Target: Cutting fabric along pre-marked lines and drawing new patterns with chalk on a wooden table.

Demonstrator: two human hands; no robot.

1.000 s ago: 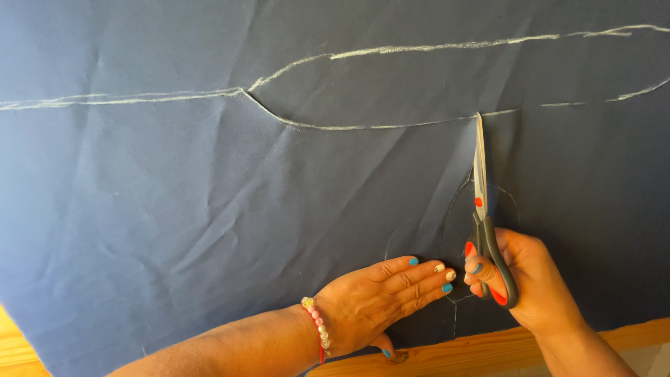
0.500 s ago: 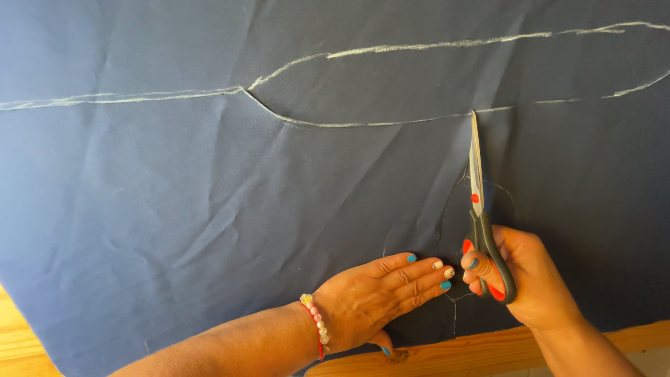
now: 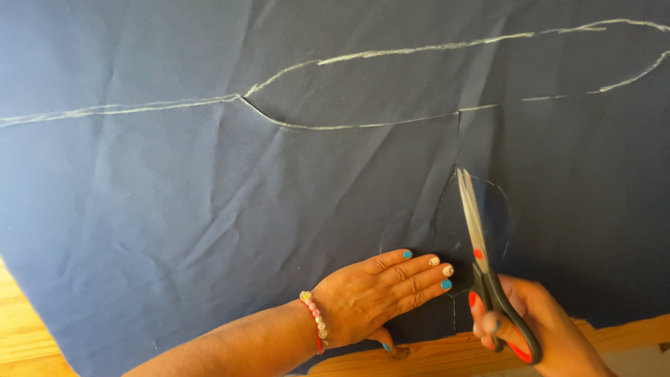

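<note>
A large sheet of dark blue fabric [image 3: 209, 209] lies spread out, marked with white chalk lines [image 3: 349, 59]. My left hand [image 3: 380, 293] presses flat on the fabric near its lower edge, fingers spread toward the right, a beaded bracelet on the wrist. My right hand [image 3: 541, 328] grips scissors [image 3: 481, 258] with black and red handles; their closed blades point up along a straight cut in the fabric [image 3: 458, 139] that reaches the lower chalk line. Loose threads curl around the blades.
A wooden table surface [image 3: 433, 356] shows below the fabric's lower edge and at the bottom left corner [image 3: 21, 328]. The fabric is creased in several places and covers nearly the whole view.
The scissors and my right hand have drawn back down the cut, away from the chalk line. My left hand has stayed pressed on the fabric.
</note>
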